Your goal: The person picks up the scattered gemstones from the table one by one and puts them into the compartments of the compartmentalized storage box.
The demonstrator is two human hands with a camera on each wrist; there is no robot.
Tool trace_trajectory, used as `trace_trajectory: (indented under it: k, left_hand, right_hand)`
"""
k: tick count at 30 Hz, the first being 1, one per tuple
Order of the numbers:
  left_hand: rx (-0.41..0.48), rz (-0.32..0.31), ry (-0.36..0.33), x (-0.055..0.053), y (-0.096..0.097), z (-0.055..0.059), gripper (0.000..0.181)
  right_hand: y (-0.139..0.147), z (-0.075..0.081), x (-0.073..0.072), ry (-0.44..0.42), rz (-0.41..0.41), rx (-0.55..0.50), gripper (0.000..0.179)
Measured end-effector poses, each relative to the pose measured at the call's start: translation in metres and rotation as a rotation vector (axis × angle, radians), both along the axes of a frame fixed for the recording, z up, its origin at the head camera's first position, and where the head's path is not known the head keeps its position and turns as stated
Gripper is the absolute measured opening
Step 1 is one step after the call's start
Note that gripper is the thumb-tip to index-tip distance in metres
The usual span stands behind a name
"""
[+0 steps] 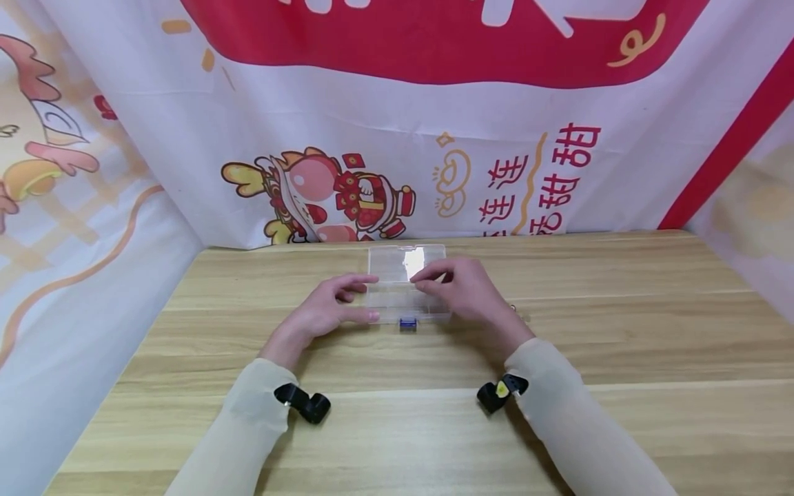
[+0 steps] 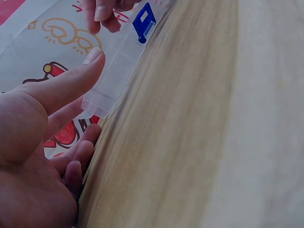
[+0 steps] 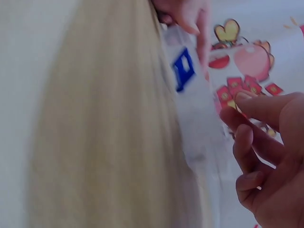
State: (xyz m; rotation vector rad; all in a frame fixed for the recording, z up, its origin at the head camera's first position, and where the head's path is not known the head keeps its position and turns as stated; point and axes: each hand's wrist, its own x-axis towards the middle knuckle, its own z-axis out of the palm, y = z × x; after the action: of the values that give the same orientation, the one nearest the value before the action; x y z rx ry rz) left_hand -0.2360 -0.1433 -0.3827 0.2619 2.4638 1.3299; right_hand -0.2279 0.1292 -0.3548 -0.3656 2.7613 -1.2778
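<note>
A clear plastic compartment box (image 1: 397, 297) lies on the table with its lid (image 1: 384, 264) raised at the back. A blue latch (image 1: 407, 324) sits at the middle of its front edge. My left hand (image 1: 331, 303) is at the box's left end, thumb near the front corner and index finger near the back one, both fairly straight. Over the right part of the box is my right hand (image 1: 459, 286), its thumb and index tips close together and the other fingers curled. I cannot tell whether something tiny is between those tips.
Small things (image 1: 513, 308) lie on the wooden table (image 1: 409, 427) right of the box, partly behind the right forearm. A printed white and red cloth (image 1: 372, 110) hangs behind the table's back edge and at both sides. Each sleeve carries a black wrist camera (image 1: 313, 408).
</note>
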Motion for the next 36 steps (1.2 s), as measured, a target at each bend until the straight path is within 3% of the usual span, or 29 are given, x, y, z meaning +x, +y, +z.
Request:
trace_trajectory:
  k: [9,13,23,36]
  left_hand:
    - [0.022,-0.014,0.016,-0.001,-0.002,-0.002,0.068]
    - [0.028,-0.017,0.021,-0.001,-0.002,-0.002,0.068]
    - [0.019,-0.011,0.012,0.000,-0.002,-0.002,0.068]
    - [0.020,-0.014,0.016,-0.001,-0.002,-0.003,0.068]
  right_hand:
    - [0.034,0.006,0.000,-0.081,-0.043,-0.059,0.017]
    - [0.049,0.005,-0.003,-0.066,-0.044,-0.037,0.019]
    - [0.086,0.007,-0.004,-0.089,0.009,-0.032,0.031]
    - [0.130,0.003,-0.005,-0.153,0.072,-0.020,0.033]
